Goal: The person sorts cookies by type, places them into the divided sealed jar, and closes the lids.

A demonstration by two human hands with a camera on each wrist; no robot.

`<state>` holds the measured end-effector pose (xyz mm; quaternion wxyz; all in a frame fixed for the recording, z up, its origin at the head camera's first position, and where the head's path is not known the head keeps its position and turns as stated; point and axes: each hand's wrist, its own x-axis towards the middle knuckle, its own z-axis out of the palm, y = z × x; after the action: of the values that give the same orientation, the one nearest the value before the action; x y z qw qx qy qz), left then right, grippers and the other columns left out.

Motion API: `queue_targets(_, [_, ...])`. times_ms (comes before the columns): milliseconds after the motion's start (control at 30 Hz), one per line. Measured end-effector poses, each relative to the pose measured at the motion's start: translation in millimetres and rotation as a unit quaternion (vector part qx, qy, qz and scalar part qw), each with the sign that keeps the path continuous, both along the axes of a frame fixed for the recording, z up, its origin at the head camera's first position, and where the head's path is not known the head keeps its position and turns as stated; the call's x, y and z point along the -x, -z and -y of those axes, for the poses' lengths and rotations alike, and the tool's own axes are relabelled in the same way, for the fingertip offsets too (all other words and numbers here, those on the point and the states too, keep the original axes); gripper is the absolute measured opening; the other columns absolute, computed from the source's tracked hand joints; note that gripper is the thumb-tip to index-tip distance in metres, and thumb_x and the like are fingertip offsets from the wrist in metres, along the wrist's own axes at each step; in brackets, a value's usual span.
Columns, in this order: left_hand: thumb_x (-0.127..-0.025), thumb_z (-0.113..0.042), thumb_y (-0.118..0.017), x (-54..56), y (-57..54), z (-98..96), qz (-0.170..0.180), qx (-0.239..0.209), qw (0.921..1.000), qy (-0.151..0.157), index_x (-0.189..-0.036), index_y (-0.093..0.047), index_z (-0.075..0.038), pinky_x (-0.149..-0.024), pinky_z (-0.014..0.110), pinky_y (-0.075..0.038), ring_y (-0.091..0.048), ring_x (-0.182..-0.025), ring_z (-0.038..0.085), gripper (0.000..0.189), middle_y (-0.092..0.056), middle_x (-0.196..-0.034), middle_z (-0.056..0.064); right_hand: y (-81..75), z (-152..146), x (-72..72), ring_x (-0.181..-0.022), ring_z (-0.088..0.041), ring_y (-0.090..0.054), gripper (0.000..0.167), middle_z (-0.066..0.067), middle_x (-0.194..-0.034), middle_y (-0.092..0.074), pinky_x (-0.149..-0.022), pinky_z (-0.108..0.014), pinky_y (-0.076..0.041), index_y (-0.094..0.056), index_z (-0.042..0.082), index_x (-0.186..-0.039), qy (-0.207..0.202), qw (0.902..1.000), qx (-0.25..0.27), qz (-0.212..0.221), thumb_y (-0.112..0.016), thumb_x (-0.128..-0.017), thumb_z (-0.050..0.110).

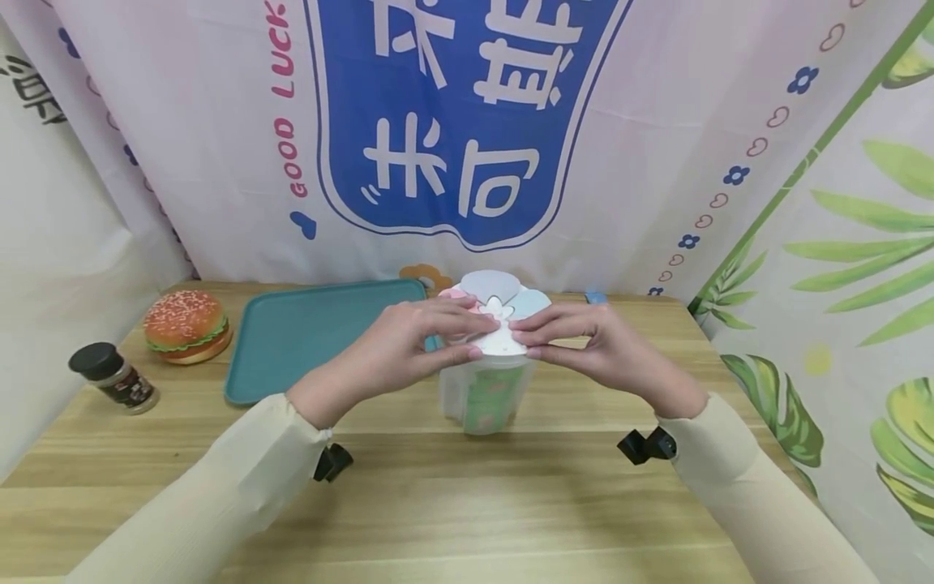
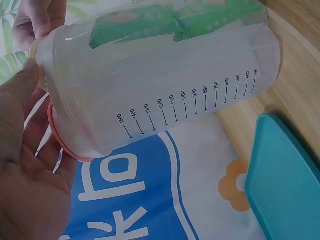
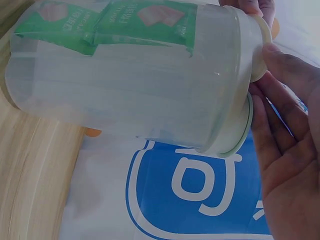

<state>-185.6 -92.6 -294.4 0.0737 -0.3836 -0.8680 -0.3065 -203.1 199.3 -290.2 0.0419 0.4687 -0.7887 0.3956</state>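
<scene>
A translucent storage canister [image 1: 454, 389] with a flower-shaped top of pastel petal lids stands on the table between both hands. Green packets [image 3: 145, 22] show through its wall, and volume marks run down one side in the left wrist view. My left hand [image 1: 409, 337] holds the front cream petal lid [image 1: 503, 341] from the left, thumb at its outer edge and fingers over its top. From the right, my right hand [image 1: 594, 337] pinches the same lid, its thumb [image 3: 287, 65] on the edge. The lid lies against the canister's top.
Left of the canister lies a teal tray [image 1: 321, 328] on the wooden table [image 1: 467, 503]. Farther left are a toy hamburger [image 1: 186, 324] and a black-capped seasoning jar [image 1: 115, 377]. A printed cloth [image 1: 620, 203] hangs behind the table. A small blue object [image 1: 596, 298] sits at the back edge.
</scene>
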Motion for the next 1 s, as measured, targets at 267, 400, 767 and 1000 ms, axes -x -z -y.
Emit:
queue_targets(267, [-0.098,-0.031,-0.075,0.7,0.0,-1.6,0.006,0.001,0.9999,0.014,-0.135,-0.073,-0.023,-0.126,0.050,-0.041,-0.053,-0.149,0.022,0.039,-0.070,-0.141,-0.002,0.8,-1.4,-0.4,-0.117,-0.003,-0.070,0.024,-0.018,-0.116,-0.079,-0.103,-0.016,-0.056,-0.081,0.001,-0.105,-0.010,0.9999,-0.003,0.000,-0.078,-0.085,-0.011])
queue_targets(400, [-0.097,-0.031,-0.076,0.0,-1.0,-0.4,0.005,0.003,0.9999,0.009,-0.135,-0.073,-0.023,-0.125,0.050,-0.042,-0.053,-0.149,0.022,0.039,-0.070,-0.142,-0.002,-1.2,0.9,-1.6,-0.116,-0.004,-0.070,0.024,-0.016,-0.116,-0.079,-0.103,-0.015,-0.056,-0.081,0.004,-0.104,-0.004,0.9999,-0.008,-0.008,-0.079,-0.085,-0.011])
queue_targets(767, [-0.097,-0.030,-0.076,-4.7,-3.7,-2.2,0.022,0.003,0.9997,0.007,-0.136,-0.072,-0.021,-0.126,0.050,-0.042,-0.051,-0.150,0.022,0.040,-0.070,-0.142,-0.002,1.5,0.9,-6.7,-0.115,-0.016,-0.073,0.026,-0.012,-0.116,-0.080,-0.107,-0.015,-0.054,-0.080,0.008,-0.105,0.000,0.9989,-0.009,-0.047,-0.079,-0.085,-0.010])
queue_targets(1000, [-0.099,-0.028,-0.073,-8.0,0.3,-6.6,0.002,-0.029,0.9996,-0.005,-0.132,-0.073,-0.016,-0.133,0.048,-0.029,-0.049,-0.151,0.027,0.035,-0.072,-0.139,0.001,-7.2,1.7,-2.5,-0.115,-0.019,-0.074,0.024,-0.010,-0.117,-0.080,-0.106,-0.018,-0.055,-0.080,0.006,-0.112,0.003,0.9991,-0.020,-0.038,-0.077,-0.090,-0.004])
